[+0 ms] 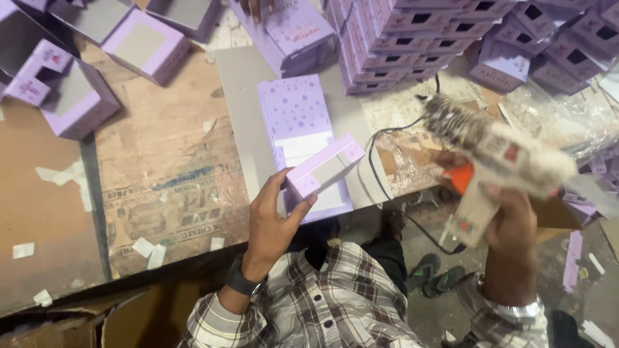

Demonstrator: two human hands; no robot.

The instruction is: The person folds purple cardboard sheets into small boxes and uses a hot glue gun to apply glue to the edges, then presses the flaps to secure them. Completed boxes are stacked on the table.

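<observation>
- Your left hand (274, 222) reaches up from below and grips a small lilac box piece (324, 167), a narrow tray with a grey inner face.
- The thumb lies along the piece's left end and the fingertips (311, 201) curl under its lower edge, so the piece sits above and to the right of your palm, tilted up to the right.
- The piece hovers over a flat lilac dotted box blank (298, 122), which lies on a grey board (242, 116) on the worktable (161, 167).
- Your right hand (509, 225) is closed round the handle of a glue gun (496, 158) caked in dried glue; a finger rests by its orange trigger, and the nozzle points up and left, well apart from the box piece.
- The gun's black cord (380, 167) loops down between your two hands.
- Stacks of finished lilac boxes (412, 38) stand at the far side; more lie open at the upper left.
- Another person's fingers (255, 8) touch a lilac box at the top edge.
</observation>
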